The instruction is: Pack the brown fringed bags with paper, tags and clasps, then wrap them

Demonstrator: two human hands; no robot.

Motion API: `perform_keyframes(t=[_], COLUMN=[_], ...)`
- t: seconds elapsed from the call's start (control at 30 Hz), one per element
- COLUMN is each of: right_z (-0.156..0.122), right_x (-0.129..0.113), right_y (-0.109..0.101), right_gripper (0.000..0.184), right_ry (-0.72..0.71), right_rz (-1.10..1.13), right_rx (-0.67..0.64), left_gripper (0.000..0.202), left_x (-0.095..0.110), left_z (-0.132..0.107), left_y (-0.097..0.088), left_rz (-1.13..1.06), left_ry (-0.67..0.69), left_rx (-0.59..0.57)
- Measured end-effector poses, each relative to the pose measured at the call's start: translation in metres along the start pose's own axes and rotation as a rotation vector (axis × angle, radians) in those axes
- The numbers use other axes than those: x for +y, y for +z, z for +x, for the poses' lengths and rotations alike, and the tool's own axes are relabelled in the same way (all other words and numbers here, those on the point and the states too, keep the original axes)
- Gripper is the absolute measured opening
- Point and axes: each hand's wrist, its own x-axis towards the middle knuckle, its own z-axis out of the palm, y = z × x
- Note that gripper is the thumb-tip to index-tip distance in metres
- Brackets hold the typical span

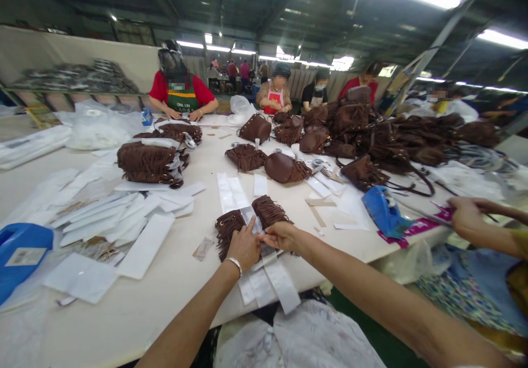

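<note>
One long white table [124,321], its top spread with goods, ran across the view. One large heap of brown bags [355,117], some fringed, lay on its far right side. One co-worker in a red top and green apron [181,99] was placed at the far edge, both hands on the tabletop. One broad scatter of white sheets [109,219], overlapping, lay on the left side. One stack of brown fringed goods [148,161] stood just behind the sheets. Two blue containers: the first [25,255] at the left edge of the view, the second [381,211] near the table's right edge. Brown fringed work, in two portions: left portion [229,228] and right portion [270,212], both on the table directly before the wearer, a pale band between them; whether they formed one article could not be told. One left hand [243,246], forefinger extended, laid on the work at the left portion; whether its other fingers gripped anything could not be told. One right hand [280,236], fingers bent, tips just beside the left hand; whether they had closed on anything could not be told. Several white strips [264,285], lying at the near edge, below the hands. One pale bracelet [235,264], around the left wrist.
</note>
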Motion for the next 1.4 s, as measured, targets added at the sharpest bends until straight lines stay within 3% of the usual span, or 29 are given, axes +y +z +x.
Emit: perform_keyframes(t=[0.23, 0.37, 0.53, 0.6, 0.67, 0.73, 0.8, 1.0, 1.4], right_z=[-0.028, -0.044, -0.044, -0.038, -0.029, -0.02, -0.011, 0.007, 0.003], right_x=[-0.003, 0.017, 0.031, 0.029, 0.025, 0.02, 0.017, 0.018, 0.033], right_y=[0.004, -0.015, -0.043, -0.045, -0.042, -0.038, -0.034, -0.035, -0.026], right_gripper=[0.02, 0.012, 0.024, 0.036, 0.041, 0.038, 0.031, 0.013, 0.012], right_ry=[-0.125, -0.267, -0.519, -0.713, -0.946, -1.121, -1.196, -1.254, -1.261], right_rz=[-0.102, -0.302, -0.627, -0.892, -1.306, -1.67, -1.812, -1.858, -1.922], right_rx=[-0.001, 0.02, 0.118, 0.125, 0.116, 0.107, 0.11, 0.137, 0.211], left_gripper=[0.025, 0.025, 0.025, 0.024, 0.025, 0.027, 0.028, 0.022, 0.02], left_x=[0.001, 0.001, 0.001, 0.001, 0.002, 0.002, 0.002, 0.001, 0.001], left_z=[0.002, -0.001, -0.005, -0.006, -0.006, -0.006, -0.005, -0.004, -0.002], left_y=[-0.001, -0.002, -0.002, -0.002, -0.001, -0.001, -0.001, 0.002, 0.003], left_rz=[0.025, 0.02, 0.009, -0.003, -0.018, -0.036, -0.054, -0.077, -0.069], left_ry=[0.01, 0.011, -0.011, -0.02, -0.028, -0.039, -0.049, -0.052, -0.071], left_rx=[-0.022, -0.014, -0.012, -0.009, 0.003, 0.007, 0.0, 0.015, -0.004])
